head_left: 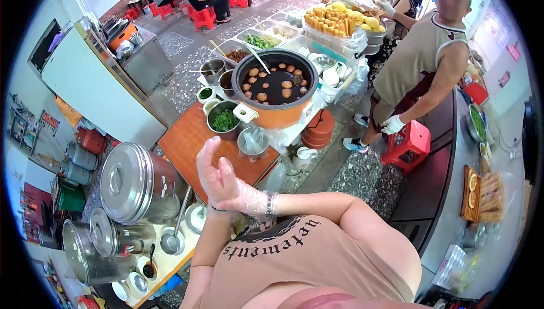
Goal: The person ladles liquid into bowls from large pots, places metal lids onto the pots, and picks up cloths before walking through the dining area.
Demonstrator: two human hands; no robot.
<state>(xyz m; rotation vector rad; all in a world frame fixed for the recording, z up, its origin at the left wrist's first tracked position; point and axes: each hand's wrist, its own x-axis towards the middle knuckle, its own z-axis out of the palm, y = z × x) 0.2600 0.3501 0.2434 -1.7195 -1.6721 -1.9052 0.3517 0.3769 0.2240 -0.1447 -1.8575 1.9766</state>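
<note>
Both my hands meet in front of my chest, in thin clear plastic gloves. My left hand (pixel 209 170) points upward beside the edge of the brown wooden board, its fingers stretched out and nothing visible in them. Reaching across from the right, my right hand (pixel 245 197) lies against the base of the left hand. Its fingers are overlapped, so their grip does not show. Crinkled clear glove plastic (pixel 262 202) covers its wrist over a bracelet. Just beyond stand a steel pot of chopped green herbs (pixel 225 120) and a container lined with clear plastic (pixel 253 140).
A large orange pot (pixel 277 113) holds eggs in dark broth. Lidded steel stockpots (pixel 164 184) and a ladle (pixel 180 218) stand left. Fried dough sticks (pixel 328 22) are piled behind. A gloved co-worker (pixel 416 65) stands right, near a red stool (pixel 409 144) and a steel counter (pixel 453 195).
</note>
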